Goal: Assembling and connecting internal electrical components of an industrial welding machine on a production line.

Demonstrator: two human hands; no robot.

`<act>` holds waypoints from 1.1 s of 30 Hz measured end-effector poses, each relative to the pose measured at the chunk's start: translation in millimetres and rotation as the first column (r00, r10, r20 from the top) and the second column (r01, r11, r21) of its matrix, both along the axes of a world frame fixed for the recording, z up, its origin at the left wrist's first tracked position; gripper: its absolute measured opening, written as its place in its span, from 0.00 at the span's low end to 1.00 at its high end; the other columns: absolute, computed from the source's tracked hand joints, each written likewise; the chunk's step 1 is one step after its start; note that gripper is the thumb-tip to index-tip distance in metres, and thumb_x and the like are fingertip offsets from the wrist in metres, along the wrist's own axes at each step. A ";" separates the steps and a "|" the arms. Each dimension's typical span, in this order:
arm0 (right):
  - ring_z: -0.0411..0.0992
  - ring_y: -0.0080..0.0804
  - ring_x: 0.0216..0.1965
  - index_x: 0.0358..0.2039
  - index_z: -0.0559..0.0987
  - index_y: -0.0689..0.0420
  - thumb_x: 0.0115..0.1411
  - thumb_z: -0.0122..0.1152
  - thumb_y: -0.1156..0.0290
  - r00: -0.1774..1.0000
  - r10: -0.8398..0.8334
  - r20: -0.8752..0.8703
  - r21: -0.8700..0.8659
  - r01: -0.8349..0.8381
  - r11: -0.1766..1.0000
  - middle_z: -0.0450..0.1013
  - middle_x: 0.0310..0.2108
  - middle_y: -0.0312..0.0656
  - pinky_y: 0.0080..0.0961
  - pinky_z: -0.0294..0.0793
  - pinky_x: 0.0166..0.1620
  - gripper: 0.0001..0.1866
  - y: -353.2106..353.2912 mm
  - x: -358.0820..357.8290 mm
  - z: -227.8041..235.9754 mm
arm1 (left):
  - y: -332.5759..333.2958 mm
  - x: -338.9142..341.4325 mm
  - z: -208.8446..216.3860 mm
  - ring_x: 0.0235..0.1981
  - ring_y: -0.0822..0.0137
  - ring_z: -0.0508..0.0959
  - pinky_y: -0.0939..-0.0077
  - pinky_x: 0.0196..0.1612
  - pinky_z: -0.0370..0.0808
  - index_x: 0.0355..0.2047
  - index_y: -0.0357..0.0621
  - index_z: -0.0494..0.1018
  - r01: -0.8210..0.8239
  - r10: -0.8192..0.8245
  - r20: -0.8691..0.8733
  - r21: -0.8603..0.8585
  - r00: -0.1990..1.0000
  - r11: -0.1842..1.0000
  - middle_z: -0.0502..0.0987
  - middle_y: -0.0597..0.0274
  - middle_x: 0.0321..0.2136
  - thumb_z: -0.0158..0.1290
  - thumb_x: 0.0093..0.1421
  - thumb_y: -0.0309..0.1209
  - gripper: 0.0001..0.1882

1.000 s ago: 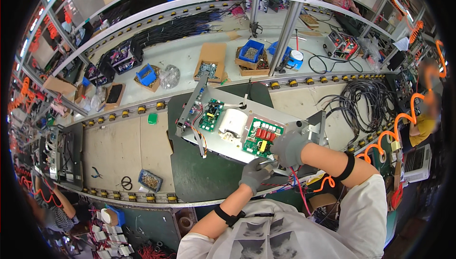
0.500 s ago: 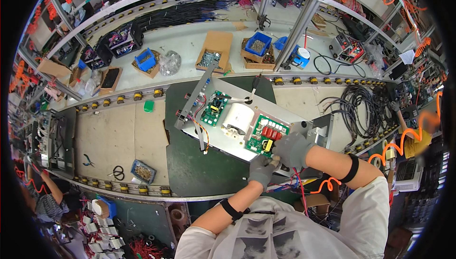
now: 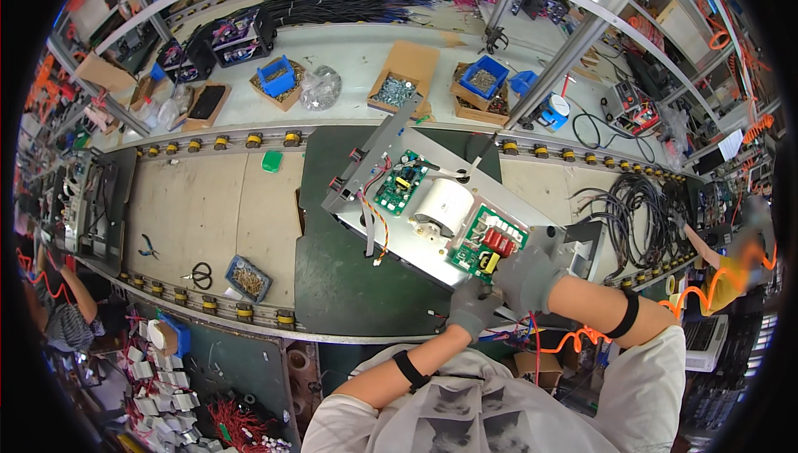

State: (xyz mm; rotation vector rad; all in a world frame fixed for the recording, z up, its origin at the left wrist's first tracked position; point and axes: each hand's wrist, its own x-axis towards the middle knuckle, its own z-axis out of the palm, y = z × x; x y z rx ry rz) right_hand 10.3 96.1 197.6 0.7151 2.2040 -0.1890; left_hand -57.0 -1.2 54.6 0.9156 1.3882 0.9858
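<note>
A grey metal chassis (image 3: 524, 197) lies slantwise on the dark green work mat (image 3: 332, 287). Mounted on it are a small green circuit board (image 3: 401, 182), a white cylindrical part (image 3: 443, 206) and a larger green circuit board (image 3: 470, 258) with red and yellow components. At that larger board's near corner, my gloved left hand (image 3: 474, 310) has its fingers bent together by the chassis edge. My gloved right hand (image 3: 529, 280) reaches over the board's right side, fingers curled down toward the left hand's fingertips. Whatever lies between the fingers is hidden. Red and blue wires (image 3: 534, 345) hang below the hands.
Left of the mat are a blue tray of small screws (image 3: 249, 278), scissors (image 3: 199, 276), pliers (image 3: 148, 245) and a green block (image 3: 272, 160). Black cables (image 3: 636, 212) lie coiled at right. Screw boxes (image 3: 395, 91) line the far bench. An orange coiled hose (image 3: 706, 291) hangs at right; co-workers sit at both sides.
The whole view has shifted a little, and the chassis now appears further right. Both hands stay at the same corner of the larger board, with the right hand slightly lower over its edge.
</note>
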 end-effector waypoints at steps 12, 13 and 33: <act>0.77 0.37 0.31 0.25 0.81 0.55 0.46 0.60 0.61 0.990 -0.117 0.084 -0.004 0.117 0.993 0.77 0.26 0.41 0.34 0.74 0.32 0.11 -11.4 -11.1 -18.4 | 3.1 -13.0 15.0 0.29 0.72 0.75 0.79 0.31 0.71 0.35 0.37 0.65 0.129 -0.119 0.170 -0.051 0.978 0.990 0.74 0.60 0.27 0.53 0.49 0.20 0.13; 0.77 0.37 0.31 0.25 0.81 0.55 0.46 0.60 0.61 0.993 -0.106 0.042 0.001 0.106 0.994 0.77 0.26 0.41 0.34 0.74 0.32 0.11 -10.9 -10.6 -21.2 | 3.2 -13.7 13.9 0.30 0.72 0.75 0.78 0.33 0.72 0.36 0.37 0.65 0.146 -0.143 0.152 -0.009 0.978 0.989 0.74 0.59 0.29 0.53 0.50 0.19 0.13; 0.66 0.45 0.39 0.39 0.76 0.52 0.56 0.52 0.65 0.672 -0.373 -0.639 -0.257 0.270 0.928 0.66 0.37 0.46 0.38 0.67 0.44 0.12 36.5 1.6 -19.2 | 1.2 -69.7 27.9 0.26 0.70 0.78 0.83 0.26 0.75 0.51 0.35 0.61 -0.136 0.196 0.400 -0.173 0.896 0.976 0.76 0.56 0.32 0.51 0.58 0.25 0.21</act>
